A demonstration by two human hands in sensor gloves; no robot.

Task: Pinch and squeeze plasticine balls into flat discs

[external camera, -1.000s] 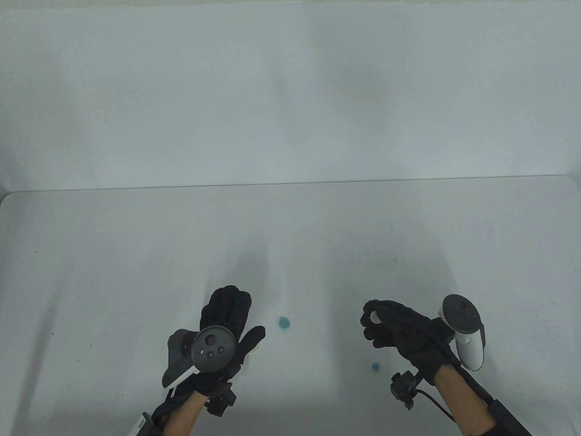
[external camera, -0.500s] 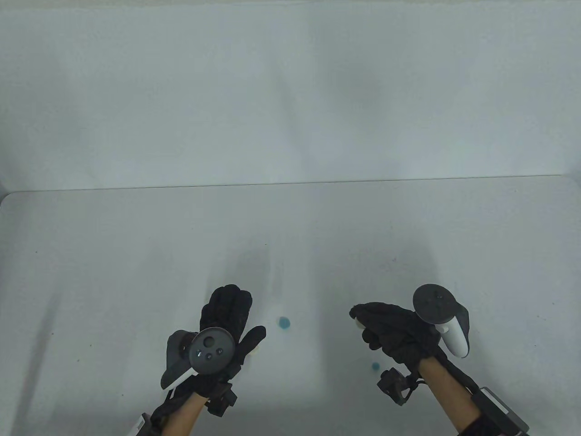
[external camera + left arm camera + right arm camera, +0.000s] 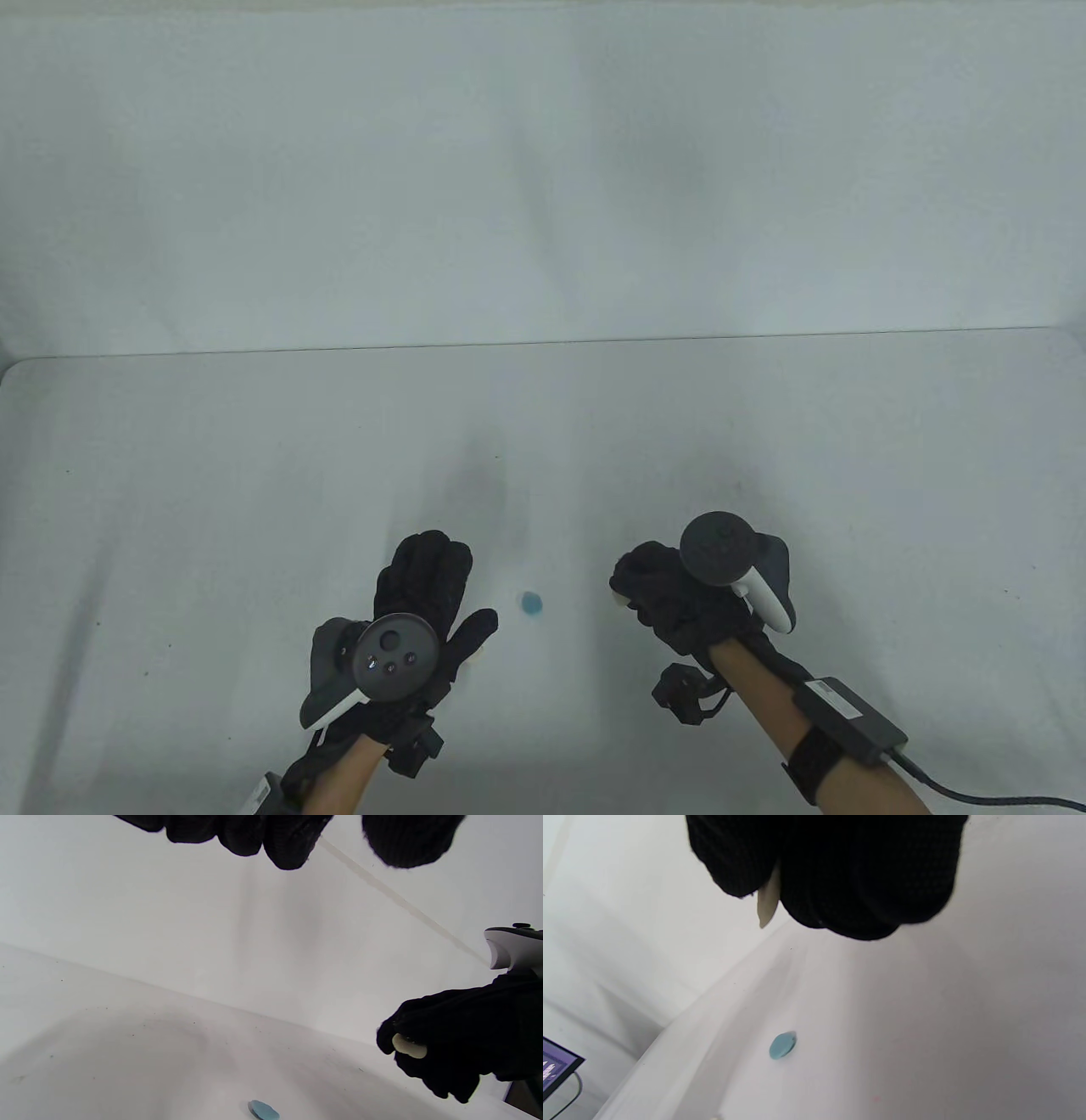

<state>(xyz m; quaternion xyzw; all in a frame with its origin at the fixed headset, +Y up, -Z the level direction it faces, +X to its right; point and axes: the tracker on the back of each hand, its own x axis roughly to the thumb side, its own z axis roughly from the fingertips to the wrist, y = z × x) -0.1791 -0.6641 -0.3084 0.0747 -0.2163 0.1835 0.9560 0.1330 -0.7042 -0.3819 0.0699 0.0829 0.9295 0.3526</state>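
Note:
A flat blue plasticine disc [image 3: 532, 604] lies on the white table between my hands; it also shows in the left wrist view [image 3: 263, 1110] and the right wrist view [image 3: 782, 1045]. My right hand [image 3: 626, 594] pinches a cream plasticine piece [image 3: 409, 1046] between thumb and fingers, a little above the table and right of the blue disc. In the right wrist view the cream piece [image 3: 768, 899] looks thin and flattened. My left hand [image 3: 433, 586] is spread open and empty, left of the disc; its fingertips [image 3: 288, 840] hold nothing.
The table's far edge [image 3: 543, 342] meets a white backdrop. A corner of a screen [image 3: 555, 1065] shows off the table's side in the right wrist view.
My right hand has moved left toward the blue disc, still pinching the cream piece. It now covers a small blue ball seen earlier. My left hand has not moved.

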